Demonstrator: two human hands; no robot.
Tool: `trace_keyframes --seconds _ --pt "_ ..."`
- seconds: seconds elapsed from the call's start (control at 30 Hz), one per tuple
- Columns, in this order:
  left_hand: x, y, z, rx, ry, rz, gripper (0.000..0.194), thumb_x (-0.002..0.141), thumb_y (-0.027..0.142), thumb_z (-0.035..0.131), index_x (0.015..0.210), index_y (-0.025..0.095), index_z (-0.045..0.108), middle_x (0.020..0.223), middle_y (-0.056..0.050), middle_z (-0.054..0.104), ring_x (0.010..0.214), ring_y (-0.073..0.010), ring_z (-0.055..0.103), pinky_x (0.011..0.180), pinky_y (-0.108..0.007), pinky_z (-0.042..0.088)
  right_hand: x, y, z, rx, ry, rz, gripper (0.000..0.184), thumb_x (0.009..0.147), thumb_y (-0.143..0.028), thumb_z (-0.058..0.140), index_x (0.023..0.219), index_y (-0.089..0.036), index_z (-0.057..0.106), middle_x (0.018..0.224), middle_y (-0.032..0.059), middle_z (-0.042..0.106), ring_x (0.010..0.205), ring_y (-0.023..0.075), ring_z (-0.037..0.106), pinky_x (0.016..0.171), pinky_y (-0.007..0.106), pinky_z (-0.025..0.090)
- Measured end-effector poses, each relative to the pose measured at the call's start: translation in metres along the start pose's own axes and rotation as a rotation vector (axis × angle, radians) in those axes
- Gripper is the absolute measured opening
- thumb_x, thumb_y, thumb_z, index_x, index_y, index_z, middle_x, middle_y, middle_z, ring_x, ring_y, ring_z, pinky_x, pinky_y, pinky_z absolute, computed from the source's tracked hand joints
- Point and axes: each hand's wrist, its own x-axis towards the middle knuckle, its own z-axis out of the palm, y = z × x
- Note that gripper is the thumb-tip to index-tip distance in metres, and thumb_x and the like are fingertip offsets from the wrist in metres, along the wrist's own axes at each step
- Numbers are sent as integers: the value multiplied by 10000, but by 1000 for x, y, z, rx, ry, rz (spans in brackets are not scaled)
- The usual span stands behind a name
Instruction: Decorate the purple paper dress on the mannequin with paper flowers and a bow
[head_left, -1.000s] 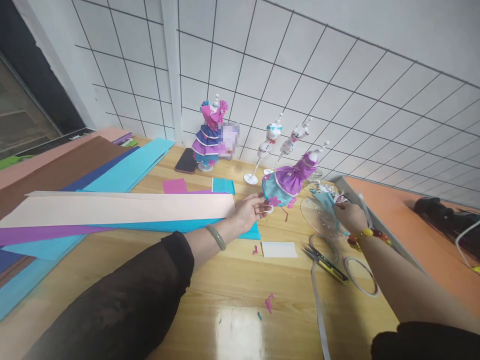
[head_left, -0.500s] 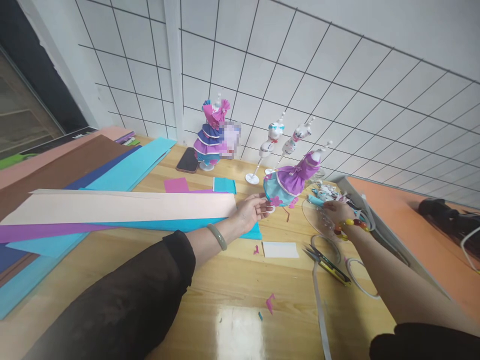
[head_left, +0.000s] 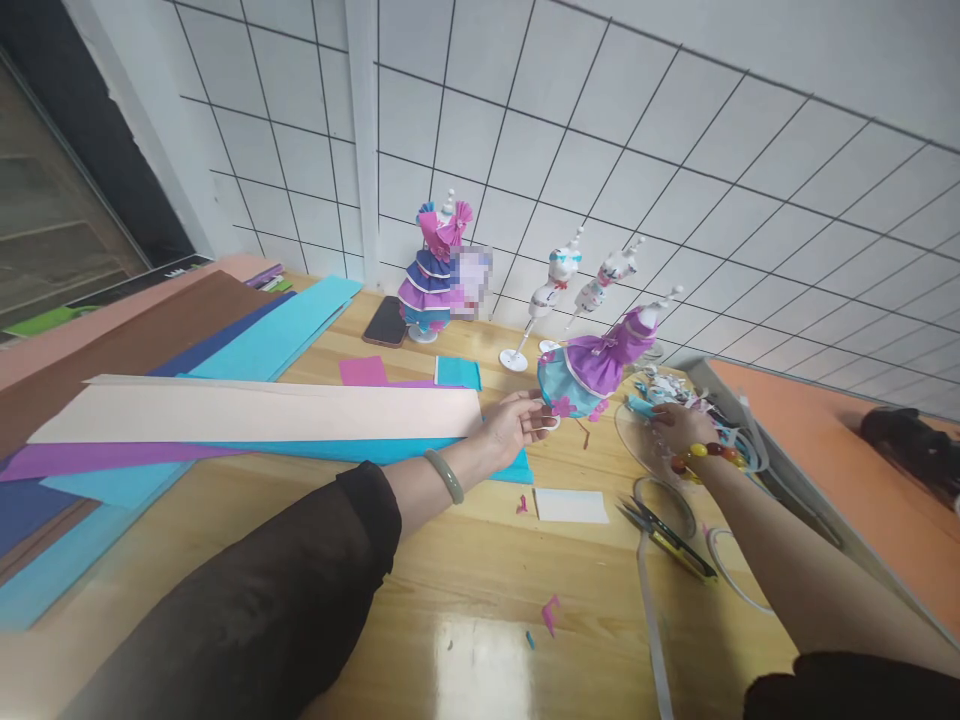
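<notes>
A small mannequin in a purple and turquoise paper dress [head_left: 596, 365] leans on the wooden table. My left hand [head_left: 517, 425] pinches its round white base, fingers closed on it. My right hand [head_left: 679, 425], with a beaded bracelet at the wrist, reaches into a clear plastic dish [head_left: 637, 440] of small paper pieces just right of the dress. Its fingers curl downward among the pieces, and what they hold is hidden.
Long sheets of coloured crepe paper [head_left: 247, 410] lie on the left. A finished dressed mannequin [head_left: 435, 275], a phone [head_left: 385, 322] and two bare mannequins [head_left: 559, 290] stand by the tiled wall. Scissors [head_left: 667, 535], tape rings [head_left: 739, 575], a white card [head_left: 571, 505] and paper scraps lie near.
My right hand has drawn back a little from the far pile of pieces toward the clear dish. The left hand keeps hold of the mannequin base. The view has shifted slightly.
</notes>
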Motion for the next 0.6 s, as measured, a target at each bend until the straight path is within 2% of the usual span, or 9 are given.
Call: trace_keyframes --seconds 0.13,0.27,0.37,0.5,0.6 --pt "2 -1 -1 0 -17 5 231 696 175 565 926 166 547 796 -68 659 737 -158 628 671 -273 424 -1 -6 -4 8 -88 82 260 886 -310 500 1113 -205 567 1175 78 550 974 177 566 819 355 480" --pt "3 -1 -2 -4 -17 4 227 699 176 564 925 168 546 794 -67 662 740 -159 629 680 -279 423 -6 -17 -13 54 -94 149 273 887 -311 499 1134 -207 550 1181 71 544 974 174 567 815 370 484" --pt "2 -1 -1 -7 -22 9 225 697 182 572 920 167 543 796 -71 662 755 -166 632 681 -279 423 -15 -28 -25 124 -44 196 279 869 -300 523 1125 -192 557 1117 79 583 948 190 579 800 361 478" --pt "1 -1 1 -15 -8 21 207 698 179 565 902 166 534 789 -66 653 739 -168 634 671 -281 423 -35 -48 -49 284 68 231 354 766 -269 598 1095 -141 571 895 133 671 847 270 608 715 366 447" --pt "1 -1 3 -26 -23 27 194 696 177 575 883 166 525 799 -67 649 732 -159 629 682 -284 426 -57 -68 -63 460 117 212 419 711 -330 633 1080 -143 566 900 134 667 828 262 618 681 343 467"
